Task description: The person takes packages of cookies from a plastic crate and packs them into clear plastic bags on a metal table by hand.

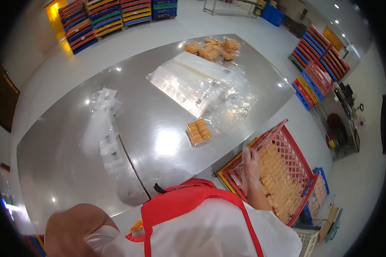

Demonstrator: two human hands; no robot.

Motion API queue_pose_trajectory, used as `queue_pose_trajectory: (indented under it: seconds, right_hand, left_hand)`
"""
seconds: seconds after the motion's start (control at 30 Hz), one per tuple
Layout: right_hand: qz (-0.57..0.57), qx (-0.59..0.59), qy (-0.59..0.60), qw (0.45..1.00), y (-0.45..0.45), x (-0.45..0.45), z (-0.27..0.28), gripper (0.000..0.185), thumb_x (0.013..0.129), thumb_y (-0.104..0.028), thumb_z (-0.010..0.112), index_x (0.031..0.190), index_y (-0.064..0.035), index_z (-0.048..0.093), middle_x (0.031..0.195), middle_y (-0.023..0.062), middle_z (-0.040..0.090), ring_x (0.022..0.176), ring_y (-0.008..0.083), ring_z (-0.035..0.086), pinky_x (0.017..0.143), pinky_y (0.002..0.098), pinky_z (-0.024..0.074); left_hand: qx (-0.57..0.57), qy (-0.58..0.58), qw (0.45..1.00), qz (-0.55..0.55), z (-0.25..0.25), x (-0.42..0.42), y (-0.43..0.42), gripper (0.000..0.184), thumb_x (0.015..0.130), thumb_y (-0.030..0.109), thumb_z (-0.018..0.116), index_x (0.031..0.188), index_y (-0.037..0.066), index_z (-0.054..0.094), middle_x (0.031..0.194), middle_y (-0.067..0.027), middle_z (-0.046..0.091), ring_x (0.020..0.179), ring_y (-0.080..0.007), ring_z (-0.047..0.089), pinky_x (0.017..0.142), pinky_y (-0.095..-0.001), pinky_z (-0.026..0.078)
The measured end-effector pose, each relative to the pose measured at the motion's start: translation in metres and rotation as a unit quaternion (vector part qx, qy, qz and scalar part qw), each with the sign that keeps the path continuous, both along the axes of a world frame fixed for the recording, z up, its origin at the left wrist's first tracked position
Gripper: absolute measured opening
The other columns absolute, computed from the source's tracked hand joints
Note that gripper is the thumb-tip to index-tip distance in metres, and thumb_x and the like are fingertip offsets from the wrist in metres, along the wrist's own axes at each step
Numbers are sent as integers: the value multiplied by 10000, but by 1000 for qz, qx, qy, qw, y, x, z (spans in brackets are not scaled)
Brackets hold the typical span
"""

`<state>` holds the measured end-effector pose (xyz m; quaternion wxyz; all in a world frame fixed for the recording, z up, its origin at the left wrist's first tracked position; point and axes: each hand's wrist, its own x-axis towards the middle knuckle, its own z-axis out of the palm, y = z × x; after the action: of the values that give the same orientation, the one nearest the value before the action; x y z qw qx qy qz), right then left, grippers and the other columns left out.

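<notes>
My right hand (251,165), in a clear plastic glove, is at the table-side wall of a red plastic crate (294,150), its fingers closed over the rim. Inside the crate lie many wrapped packs of round brown biscuits (275,177). At the lower left, my left hand (101,240) is close to my body, gloved and partly hidden; its fingers do not show. One clear pack of biscuits (198,132) sits on the steel table (154,171), between the crate and a stack of clear plastic bags (188,81).
More packs of biscuits (212,48) are grouped at the table's far edge. Loose clear bags (109,141) lie across the left part, near a seam. A yellow crate (227,182) is beneath the red one. Stacked crates (107,17) line the far wall; others (315,53) stand right.
</notes>
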<state>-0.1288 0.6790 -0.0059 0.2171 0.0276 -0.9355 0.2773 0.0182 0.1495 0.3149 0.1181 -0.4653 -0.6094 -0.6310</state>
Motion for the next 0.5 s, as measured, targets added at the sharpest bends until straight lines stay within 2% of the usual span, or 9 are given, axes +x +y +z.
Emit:
queue_pose_trajectory:
  seconds: [0.07,0.1,0.17,0.2,0.3,0.4,0.5]
  right_hand:
    - [44,37,22,998,-36,-17,45,377,966,-343,604,1230,-75,585,1128,172,596,1058,298,560,926,401,448]
    - [35,-71,-66,995,-69,-20,89,403,963,-337,612,1269,-79,567,1129,161,599,1040,285,560,913,391,449]
    - [27,-255,-217,942,-112,-43,123,414,971,-337,593,1263,-47,559,1115,166,613,982,281,588,876,371,466]
    - [31,-330,-280,901,-122,-56,120,408,982,-343,567,1218,-11,568,1100,182,624,943,290,617,850,362,481]
    - [74,-476,-330,812,-146,-71,118,321,947,-255,627,1156,-15,588,900,74,602,730,150,558,667,267,442]
    - [96,-489,-377,781,-153,-67,112,218,941,-210,616,1079,-44,586,786,-18,535,682,81,495,634,225,374]
    - [110,-493,-416,756,-152,-58,126,152,934,-185,620,1003,-52,599,787,-14,539,683,84,478,625,228,370]
  left_hand:
    - [-73,-134,987,50,-44,-49,6,759,749,282,802,1389,78,447,1383,-149,507,1262,-322,503,1062,-407,397]
    - [-116,-181,973,79,-68,-79,23,814,741,307,817,1420,80,429,1410,-154,496,1286,-330,493,1079,-412,387]
    - [-204,-203,947,141,-116,-139,78,926,725,357,848,1484,84,393,1463,-165,474,1336,-346,471,1114,-422,366]
    - [-257,-163,927,218,-138,-165,114,917,767,514,794,1490,119,389,1505,-148,427,1377,-369,421,1152,-499,314]
    - [-362,-148,883,260,-181,-196,155,907,708,414,810,1462,111,406,1398,-178,458,1255,-381,459,1083,-486,368]
    - [-461,-140,825,294,-202,-209,176,908,649,314,826,1434,103,422,1290,-207,488,1132,-392,497,1014,-473,422]
    - [-403,-106,839,351,-203,-187,170,906,632,289,841,1420,95,438,1284,-212,501,1163,-408,487,1025,-477,415]
